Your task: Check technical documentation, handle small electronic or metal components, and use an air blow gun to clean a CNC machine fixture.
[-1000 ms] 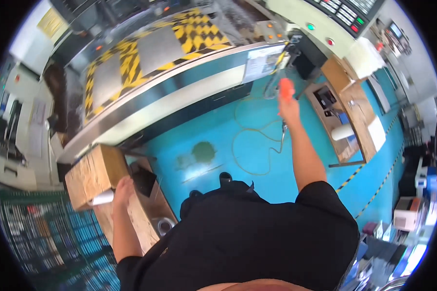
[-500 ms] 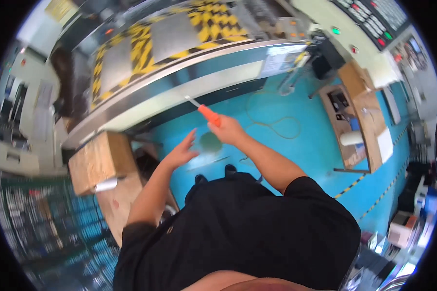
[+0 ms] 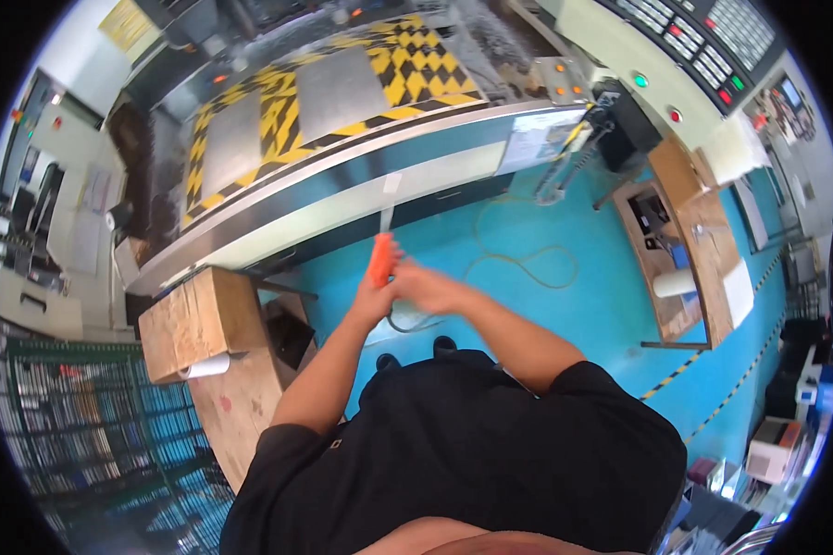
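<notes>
The machine (image 3: 342, 102) with yellow-black hazard panels spans the upper view above the blue floor (image 3: 565, 305). A wooden crate (image 3: 199, 319) stands at left. The left hand (image 3: 372, 298) has its grip clenched on the orange-handled knife (image 3: 381, 254), blade up, at centre. The right hand (image 3: 426, 287) touches it, grip state indeterminate.

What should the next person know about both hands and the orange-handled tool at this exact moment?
Left hand: closed around the orange-handled tool, blade pointing up toward the long machine.
Right hand: against the left hand at the handle; motion blur hides whether its fingers grip it.
Around: both hands are raised in front of the chest over the blue floor, where a hose lies looped. A wooden crate with a paper roll sits to the left.
Done: tool is in hand.
Left: nothing shows the tool touching any workpiece yet.
</notes>
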`<state>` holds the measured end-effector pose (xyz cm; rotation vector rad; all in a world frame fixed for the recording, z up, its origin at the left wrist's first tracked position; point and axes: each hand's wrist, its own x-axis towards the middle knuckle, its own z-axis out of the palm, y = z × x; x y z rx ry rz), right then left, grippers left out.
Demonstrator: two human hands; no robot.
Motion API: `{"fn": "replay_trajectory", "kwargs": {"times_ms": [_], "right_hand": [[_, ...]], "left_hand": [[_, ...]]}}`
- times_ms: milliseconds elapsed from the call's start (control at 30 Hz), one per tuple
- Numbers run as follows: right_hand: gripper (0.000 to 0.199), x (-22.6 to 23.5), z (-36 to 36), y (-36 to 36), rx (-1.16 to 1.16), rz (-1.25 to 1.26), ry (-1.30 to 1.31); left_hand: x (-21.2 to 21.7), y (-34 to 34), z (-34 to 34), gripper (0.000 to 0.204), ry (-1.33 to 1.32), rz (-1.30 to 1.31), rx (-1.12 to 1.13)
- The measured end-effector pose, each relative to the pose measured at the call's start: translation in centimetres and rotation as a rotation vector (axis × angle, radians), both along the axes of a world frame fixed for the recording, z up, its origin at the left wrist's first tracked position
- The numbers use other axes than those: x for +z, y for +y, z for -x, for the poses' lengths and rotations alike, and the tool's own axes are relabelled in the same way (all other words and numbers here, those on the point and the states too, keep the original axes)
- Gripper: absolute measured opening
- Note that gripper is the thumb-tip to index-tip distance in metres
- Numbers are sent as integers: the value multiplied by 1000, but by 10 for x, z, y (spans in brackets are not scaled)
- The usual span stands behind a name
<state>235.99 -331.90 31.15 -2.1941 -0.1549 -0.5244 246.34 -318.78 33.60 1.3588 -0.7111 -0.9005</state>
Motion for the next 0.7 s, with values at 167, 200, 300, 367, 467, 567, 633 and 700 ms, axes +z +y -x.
{"fn": "replay_trajectory", "kwargs": {"times_ms": [167, 200, 300, 367, 467, 567, 633, 700], "right_hand": [[78, 18, 55, -154, -684, -1194, 293], [71, -14, 67, -172, -941, -983, 407], [50, -204, 229, -278, -793, 299, 878], [31, -241, 318, -316, -862, -42, 1299], [17, -239, 248, -210, -1103, -838, 1195], [15, -226, 253, -183, -612, -28, 1148], [16, -232, 240, -149, -90, 709, 921], [21, -157, 172, -102, -733, 79, 910]], "left_hand": [[9, 60, 4, 38, -763, -591, -326], [22, 75, 11, 35, -780, -711, -381], [46, 84, 7, 33, -683, -650, -627], [23, 107, -6, 33, -484, -428, -698], [23, 112, 10, 33, -743, -901, -652], [0, 115, 3, 34, -763, -978, -599], [-19, 110, -9, 32, -777, -970, -595], [-32, 126, -6, 31, -746, -1015, -506]]}}
